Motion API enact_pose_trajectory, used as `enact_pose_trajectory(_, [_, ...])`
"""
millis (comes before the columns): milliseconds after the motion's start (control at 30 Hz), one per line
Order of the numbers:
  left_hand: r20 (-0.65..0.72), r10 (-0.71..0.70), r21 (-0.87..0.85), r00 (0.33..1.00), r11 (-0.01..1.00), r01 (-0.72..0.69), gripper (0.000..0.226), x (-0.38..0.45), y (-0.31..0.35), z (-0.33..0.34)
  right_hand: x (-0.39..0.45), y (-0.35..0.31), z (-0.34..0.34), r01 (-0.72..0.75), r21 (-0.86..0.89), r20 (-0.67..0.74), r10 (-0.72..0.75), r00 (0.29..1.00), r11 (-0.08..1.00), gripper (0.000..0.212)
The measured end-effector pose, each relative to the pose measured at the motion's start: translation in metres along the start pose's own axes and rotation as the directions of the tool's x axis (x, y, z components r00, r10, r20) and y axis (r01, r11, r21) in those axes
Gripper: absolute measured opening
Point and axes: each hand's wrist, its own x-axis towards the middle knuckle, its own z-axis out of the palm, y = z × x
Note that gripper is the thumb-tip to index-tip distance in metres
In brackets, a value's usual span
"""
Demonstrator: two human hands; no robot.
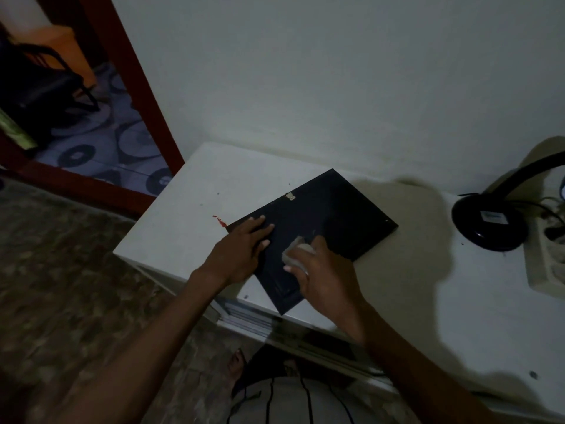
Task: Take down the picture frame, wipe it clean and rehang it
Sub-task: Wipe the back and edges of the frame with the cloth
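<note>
While the left hand (244,249) lies flat with straight fingers (260,228) pressing the picture frame (324,228), the right hand (321,270) curls its fingers round a pale cloth (295,254) held against the frame's dark back. The frame lies face down near the surface's (189,209) front left corner, hanger clip (290,196) uppermost. A black lamp base (489,221) stands toward the right edge.

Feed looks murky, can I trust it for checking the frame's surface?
Head view: dim and grainy; the picture frame reads as flat black, dust undetectable. Hard shadows fall rightward across the table. Wide-angle bending at edges. The cloth in the right hand is slightly blurred.
</note>
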Motion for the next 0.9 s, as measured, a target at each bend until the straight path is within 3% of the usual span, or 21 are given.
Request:
enact_pose_trajectory(167, [0.007, 0.000, 0.020, 1.000, 1.000, 0.000, 0.046, 0.003, -0.002, 0.000, 0.025, 0.014, -0.010, -0.060, -0.099, -0.072, 0.053, 0.996, 0.993, 0.017])
enact_pose_trajectory(267, [0.002, -0.001, 0.034, 1.000, 0.999, 0.001, 0.045, 0.005, -0.002, -0.001, 0.017, -0.001, 0.002, -0.114, -0.082, -0.046, 0.111, 0.993, 0.990, 0.016])
enact_pose_trajectory(467, [0.012, 0.028, 0.093, 1.000, 0.995, -0.029, 0.044, 0.006, -0.002, -0.008, 0.002, -0.009, -0.002, 0.078, -0.096, 0.136, -0.065, 0.989, 0.992, 0.027])
enact_pose_trajectory(567, [0.028, 0.024, 0.072, 0.999, 0.997, -0.026, 0.043, 0.008, -0.001, -0.013, 0.017, 0.016, -0.018, 0.050, -0.111, 0.060, -0.044, 0.997, 0.993, 0.031])
enact_pose_trajectory(733, [-0.017, 0.005, 0.064, 1.000, 0.998, -0.004, 0.042, 0.031, 0.006, -0.023, 0.041, 0.036, -0.022, -0.255, -0.143, -0.127, 0.238, 0.963, 0.956, 0.023])
enact_pose_trajectory(900, [0.034, 0.022, 0.040, 0.999, 0.999, -0.023, 0.051, 0.066, 0.014, -0.026, 0.020, 0.004, 0.009, -0.119, -0.008, -0.037, 0.119, 0.992, 0.993, 0.031])
